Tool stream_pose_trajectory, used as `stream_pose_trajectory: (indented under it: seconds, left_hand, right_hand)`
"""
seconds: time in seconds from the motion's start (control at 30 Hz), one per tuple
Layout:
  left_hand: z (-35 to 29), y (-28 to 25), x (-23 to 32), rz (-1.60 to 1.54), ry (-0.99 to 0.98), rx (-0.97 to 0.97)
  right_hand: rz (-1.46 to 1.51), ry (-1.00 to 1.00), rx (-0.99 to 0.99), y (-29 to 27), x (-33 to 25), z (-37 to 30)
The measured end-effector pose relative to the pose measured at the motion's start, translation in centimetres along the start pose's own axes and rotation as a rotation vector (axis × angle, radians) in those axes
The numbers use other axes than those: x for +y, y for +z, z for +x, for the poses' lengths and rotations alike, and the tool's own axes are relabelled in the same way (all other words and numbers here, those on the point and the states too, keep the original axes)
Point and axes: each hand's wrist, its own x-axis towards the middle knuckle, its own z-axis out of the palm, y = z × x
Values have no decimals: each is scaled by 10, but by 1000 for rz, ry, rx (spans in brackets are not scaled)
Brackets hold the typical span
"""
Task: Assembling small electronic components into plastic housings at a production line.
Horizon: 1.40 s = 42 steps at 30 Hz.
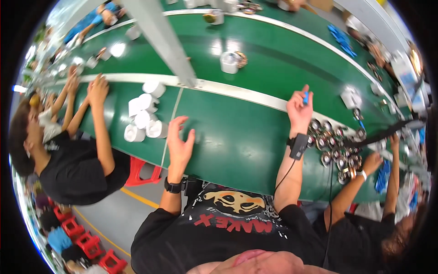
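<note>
My left hand [180, 145] hovers over the green tabletop [228, 146] with its fingers curved and apart, holding nothing. Close by on its left stand several white cylindrical housings [145, 119] in a loose group. My right hand [299, 109] reaches over the far white rail, its index finger stretched out and the other fingers curled around a small blue object [305, 97], too small to tell its kind. Beside my right forearm lies a heap of round, shiny metal parts [335, 146].
Beyond the white rail [246, 93] runs a green belt carrying a white housing [229, 62]. A grey post [159, 41] rises at the rail. Co-workers sit on both sides; a neighbour's hand [372, 163] is by the metal parts. Blue gloves [383, 177] lie at right.
</note>
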Motion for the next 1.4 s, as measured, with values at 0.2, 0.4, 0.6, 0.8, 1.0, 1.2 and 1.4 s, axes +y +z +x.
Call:
stream_pose_trajectory:
  seconds: [0.2, 0.4, 0.6, 0.8, 1.0, 1.2, 1.4]
  left_hand:
    - [-10, -32, -14, 82, 43, 124]
    - [-28, -56, -40, 351, -100, 434]
    - [-4, -30, -52, 367, -163, 556]
    - [-7, -11, -51, 117, -233, 482]
    - [-2, 28, -14, 36, -141, 101]
    - [55, 87, -4, -282, 16, -377]
    - [89, 124, 21, -435, 66, -673]
  right_hand:
    - [-539, -186, -18, -30, 42, 2]
    - [-1389, -421, 52, -40, 67, -2]
    - [-1271, -194, 65, -32, 87, -16]
    - [-1265, -105, 0, -39, 77, -9]
    - [-1506, -175, -18, -49, 71, -6]
    - [-1551, -305, -88, -43, 82, -9]
    - [-1649, -425, -182, -22, 77, -22]
